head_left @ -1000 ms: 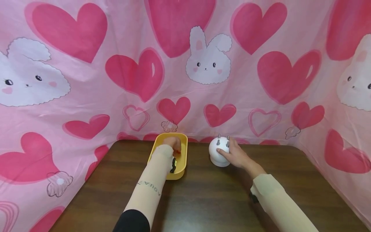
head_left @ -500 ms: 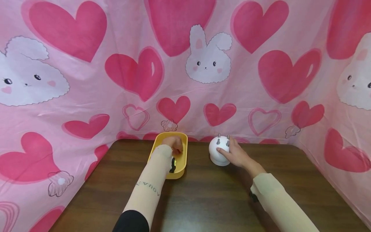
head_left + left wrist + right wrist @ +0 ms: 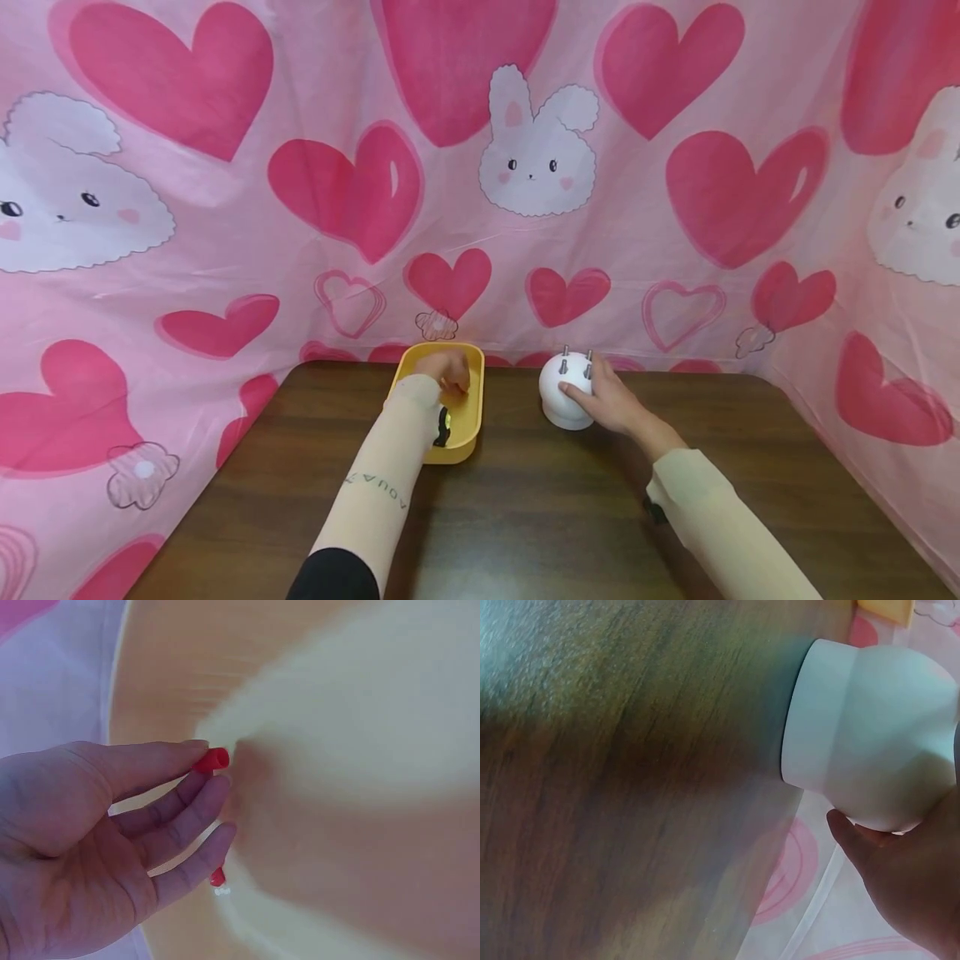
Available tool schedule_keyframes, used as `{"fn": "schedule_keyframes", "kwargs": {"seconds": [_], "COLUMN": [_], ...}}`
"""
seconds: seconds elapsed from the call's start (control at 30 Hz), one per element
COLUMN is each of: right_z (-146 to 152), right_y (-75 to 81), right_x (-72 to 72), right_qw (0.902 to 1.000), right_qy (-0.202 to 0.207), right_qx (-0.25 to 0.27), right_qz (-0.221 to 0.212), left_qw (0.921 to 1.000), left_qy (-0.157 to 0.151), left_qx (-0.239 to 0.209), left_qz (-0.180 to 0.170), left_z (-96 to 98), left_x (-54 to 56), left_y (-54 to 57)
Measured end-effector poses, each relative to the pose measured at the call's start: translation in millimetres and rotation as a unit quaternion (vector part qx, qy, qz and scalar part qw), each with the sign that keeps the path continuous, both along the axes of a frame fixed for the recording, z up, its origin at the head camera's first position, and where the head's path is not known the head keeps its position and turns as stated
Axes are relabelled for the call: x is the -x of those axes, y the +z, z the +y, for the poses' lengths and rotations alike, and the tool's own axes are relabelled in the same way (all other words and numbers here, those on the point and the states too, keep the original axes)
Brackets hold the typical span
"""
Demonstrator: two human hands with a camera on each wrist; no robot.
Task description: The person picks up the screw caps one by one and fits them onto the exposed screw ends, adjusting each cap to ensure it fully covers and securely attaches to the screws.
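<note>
In the head view my left hand [image 3: 444, 371] reaches down into a yellow oblong tray [image 3: 459, 453]. The left wrist view shows thumb and fingertips pinching a small red hollow tube [image 3: 214, 760], its open end facing away from the palm. Below the lower fingers is a second small red piece [image 3: 217, 877] with white bits at its end; whether a finger touches it I cannot tell. My right hand [image 3: 617, 403] grips the right side of a white ball-shaped object [image 3: 558, 398] on a base, thumb across its front. Several short metal pegs [image 3: 564, 367] stick up from its top.
Both objects stand near the far edge of a dark wooden table [image 3: 517, 517], the tray left of the white object with a gap between. Behind and beside the table hangs a pink cloth [image 3: 457, 225] printed with hearts and rabbits.
My left forearm has shifted slightly left, and the hand has turned a little inside the tray. The right hand and the white object have stayed put.
</note>
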State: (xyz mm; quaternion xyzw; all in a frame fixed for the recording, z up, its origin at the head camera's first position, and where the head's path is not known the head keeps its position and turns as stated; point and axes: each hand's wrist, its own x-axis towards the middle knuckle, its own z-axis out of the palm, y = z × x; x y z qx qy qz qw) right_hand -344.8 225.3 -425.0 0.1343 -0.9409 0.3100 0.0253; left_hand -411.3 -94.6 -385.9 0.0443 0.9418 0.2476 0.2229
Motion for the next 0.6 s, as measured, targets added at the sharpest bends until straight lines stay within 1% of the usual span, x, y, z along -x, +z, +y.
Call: {"fn": "schedule_keyframes", "kwargs": {"seconds": [0.03,0.07,0.1,0.2,0.27,0.43,0.6], "right_z": [0,0,0,1,1,3,4], "right_y": [0.3,0.5,0.7,0.9,0.8,-0.1,-1.7], "right_x": [-0.2,-0.3,-0.4,-0.2,0.5,2.5,4.6], "right_qw": [1.0,1.0,1.0,0.9999,0.9998,0.9996,0.9994], "right_qy": [0.001,0.002,0.002,0.007,0.01,0.021,0.028], "right_qx": [0.001,0.002,0.003,0.009,0.014,0.021,0.022], "right_qz": [0.001,0.001,0.001,0.001,0.003,0.001,0.0], "left_qw": [0.9997,0.9991,0.999,0.9989,0.9986,0.9948,0.9909], "left_qy": [-0.02,-0.033,-0.036,-0.032,-0.025,-0.02,-0.007], "left_qx": [0.013,0.02,0.019,0.002,-0.02,-0.066,-0.103], "left_qz": [0.01,0.017,0.02,0.033,0.043,0.075,0.086], "left_z": [-0.6,-1.0,-1.4,-2.2,-3.3,-8.7,-12.6], "left_x": [1.0,1.3,1.2,-0.7,-3.3,-10.5,-17.2], "left_y": [1.1,2.3,3.7,7.7,10.3,17.1,22.7]}}
